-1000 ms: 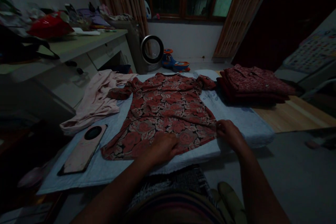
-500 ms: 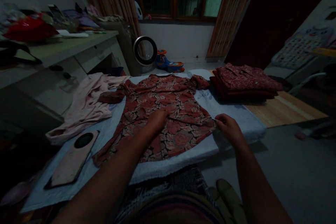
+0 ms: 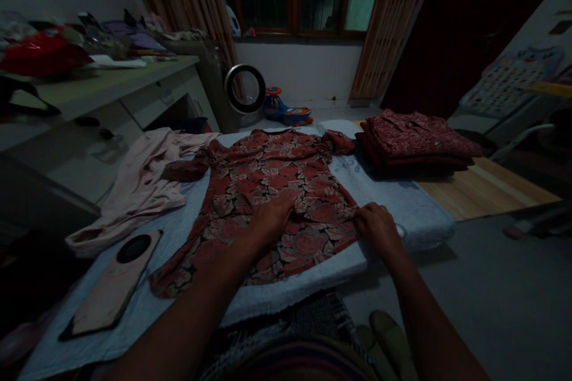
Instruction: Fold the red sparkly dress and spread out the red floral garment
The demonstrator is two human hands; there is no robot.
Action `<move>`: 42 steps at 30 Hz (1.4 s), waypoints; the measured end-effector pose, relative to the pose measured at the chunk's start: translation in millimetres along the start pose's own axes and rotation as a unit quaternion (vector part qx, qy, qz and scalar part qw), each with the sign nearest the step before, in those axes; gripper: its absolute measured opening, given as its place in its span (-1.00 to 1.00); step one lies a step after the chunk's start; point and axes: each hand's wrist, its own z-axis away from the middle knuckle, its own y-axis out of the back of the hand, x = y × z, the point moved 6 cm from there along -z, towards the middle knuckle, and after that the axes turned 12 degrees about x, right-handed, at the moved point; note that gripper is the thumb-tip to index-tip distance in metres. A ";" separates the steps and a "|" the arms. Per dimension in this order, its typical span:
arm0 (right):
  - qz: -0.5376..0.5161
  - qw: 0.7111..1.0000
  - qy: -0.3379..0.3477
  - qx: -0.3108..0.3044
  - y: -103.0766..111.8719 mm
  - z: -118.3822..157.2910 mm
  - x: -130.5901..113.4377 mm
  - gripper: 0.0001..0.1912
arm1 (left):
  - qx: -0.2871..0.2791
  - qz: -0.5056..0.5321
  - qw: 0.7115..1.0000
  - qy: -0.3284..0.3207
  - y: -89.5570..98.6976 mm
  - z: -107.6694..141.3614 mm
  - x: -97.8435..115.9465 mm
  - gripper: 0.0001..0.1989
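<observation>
A red and black floral blouse [image 3: 277,175] lies spread on a light blue cloth [image 3: 397,205], its neckline facing away from me and both short sleeves out to the sides. My left hand [image 3: 273,218] is on the middle of the blouse, fingers pressed together on a raised fold of fabric. At the blouse's right side edge, my right hand [image 3: 376,223] pinches the fabric between its closed fingers. The cloth's pale blue surface shows just beyond the right hand.
Folded red clothes [image 3: 420,140] are stacked at the right, partly over a wooden board [image 3: 500,187]. A pale pink garment [image 3: 134,175] lies left, with a phone-shaped object [image 3: 114,286] nearer me. A cluttered counter [image 3: 107,86] stands at the back left.
My right hand has moved a little left and inward along the blouse's side edge. My left hand has shifted slightly right, and the fabric between them is bunched a bit more.
</observation>
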 end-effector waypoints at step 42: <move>0.039 0.978 -0.140 -0.153 -76.8 -136.9 -4.9 -0.56 | -0.126 0.069 0.987 0.074 56.6 47.7 -82.5 -0.70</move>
